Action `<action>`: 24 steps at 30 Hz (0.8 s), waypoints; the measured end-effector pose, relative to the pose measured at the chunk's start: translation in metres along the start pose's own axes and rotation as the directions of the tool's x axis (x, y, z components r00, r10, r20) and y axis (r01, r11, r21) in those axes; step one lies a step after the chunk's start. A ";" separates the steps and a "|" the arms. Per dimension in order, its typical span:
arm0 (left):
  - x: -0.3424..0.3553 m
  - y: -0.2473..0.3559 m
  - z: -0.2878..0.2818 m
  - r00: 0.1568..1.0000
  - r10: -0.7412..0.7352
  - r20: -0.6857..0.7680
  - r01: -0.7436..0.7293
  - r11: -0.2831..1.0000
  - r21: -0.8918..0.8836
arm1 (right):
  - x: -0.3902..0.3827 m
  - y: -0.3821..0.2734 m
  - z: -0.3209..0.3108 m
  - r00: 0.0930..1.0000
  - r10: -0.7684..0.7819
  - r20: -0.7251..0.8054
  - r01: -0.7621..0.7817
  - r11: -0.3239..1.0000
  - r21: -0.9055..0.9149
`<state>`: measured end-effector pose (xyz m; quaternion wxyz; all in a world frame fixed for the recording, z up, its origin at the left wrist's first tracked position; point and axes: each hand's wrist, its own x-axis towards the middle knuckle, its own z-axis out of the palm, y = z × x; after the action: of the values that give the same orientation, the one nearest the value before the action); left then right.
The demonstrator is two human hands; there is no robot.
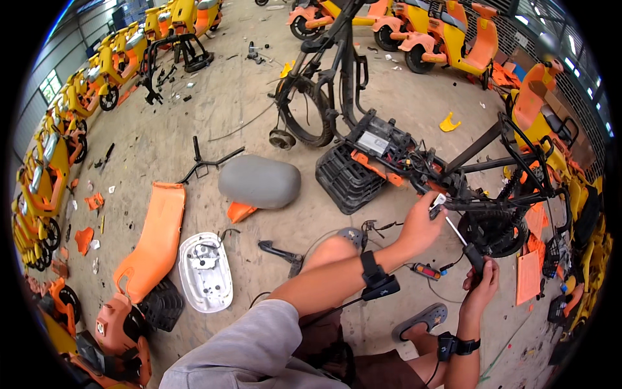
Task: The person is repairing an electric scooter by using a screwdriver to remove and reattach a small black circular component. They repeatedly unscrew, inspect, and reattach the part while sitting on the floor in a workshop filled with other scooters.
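Grey sleeve (240, 343) fills the near edge, its forearm running far-right to the left hand (421, 227). Hands apart, both occupied: left pinches a small white-and-dark part (438, 202), too small to identify; right hand (483, 280) grips the dark handle of a screwdriver (475, 254), shaft angled far-left toward the left fingers. Can't tell if the tip touches anything.

Work sits at the near edge of the stripped scooter frame (473, 150), tight on the far side: frame tubes and a wheel (489, 233) just beyond the tool. Small red-and-orange light unit (426, 271) on the floor (194, 133), left of the right hand. Right side cramped by an orange panel (529, 277) and scrap.

More room left: bare floor between the grey seat-shaped piece (259, 181) and white oval shell (206, 272). Long orange panel (155, 233) bounds that side. Far-left floor mostly open, up to parked scooters (48, 181).
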<state>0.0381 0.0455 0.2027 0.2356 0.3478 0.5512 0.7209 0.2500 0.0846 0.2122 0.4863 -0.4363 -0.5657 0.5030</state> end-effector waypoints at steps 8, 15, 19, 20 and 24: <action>-0.007 0.003 0.009 0.999 0.034 -0.005 -0.033 0.987 0.160 | 0.002 0.012 -0.017 0.989 -0.145 0.031 0.146 0.989 -0.023; -0.008 0.002 0.008 0.999 -0.022 0.034 0.016 0.985 0.173 | -0.005 0.011 -0.018 0.984 -0.165 0.070 0.169 0.984 -0.058; -0.009 0.003 0.008 0.999 0.033 0.022 -0.037 0.981 0.191 | -0.007 0.008 -0.019 0.979 -0.181 0.090 0.186 0.981 -0.056; -0.010 0.004 0.009 0.999 0.007 0.034 -0.014 0.978 0.210 | -0.008 0.007 -0.019 0.977 -0.191 0.095 0.197 0.978 -0.064; -0.011 0.005 0.005 0.980 -0.151 0.130 0.156 0.987 -0.029 | -0.012 0.004 -0.021 0.976 -0.210 0.052 0.214 0.972 -0.095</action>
<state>0.0489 0.0394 0.2059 0.3321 0.3449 0.5460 0.6875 0.2727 0.0762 0.2073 0.5028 -0.3867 -0.6438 0.4281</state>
